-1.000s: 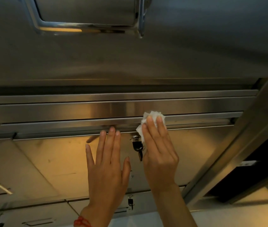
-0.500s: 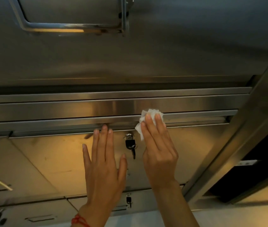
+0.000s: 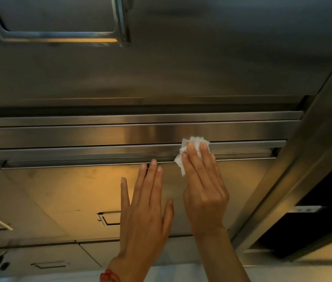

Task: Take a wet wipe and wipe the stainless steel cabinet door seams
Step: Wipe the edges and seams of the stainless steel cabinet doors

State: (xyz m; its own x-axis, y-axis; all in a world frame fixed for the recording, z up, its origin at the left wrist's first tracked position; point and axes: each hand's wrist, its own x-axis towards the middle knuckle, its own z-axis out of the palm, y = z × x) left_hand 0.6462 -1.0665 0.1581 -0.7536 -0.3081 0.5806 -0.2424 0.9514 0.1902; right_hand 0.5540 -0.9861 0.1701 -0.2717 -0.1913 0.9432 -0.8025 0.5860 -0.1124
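A crumpled white wet wipe (image 3: 193, 142) lies against the horizontal seam (image 3: 100, 148) above the stainless steel cabinet door (image 3: 59, 190). My right hand (image 3: 203, 186) presses the wipe onto the seam with straight fingers; its thumb is hidden. My left hand (image 3: 144, 202) rests flat on the door just left of it, fingers spread, fingertips at the door's top edge. It holds nothing.
A recessed handle (image 3: 110, 217) sits in the door left of my left hand. A large framed handle (image 3: 59, 35) is on the upper steel panel. A slanting steel post (image 3: 303, 159) bounds the right side, with a dark opening (image 3: 323, 200) beyond it.
Both hands have slid to the right along the seam with the wipe. The lock with its key, seen between the hands before, is now hidden.
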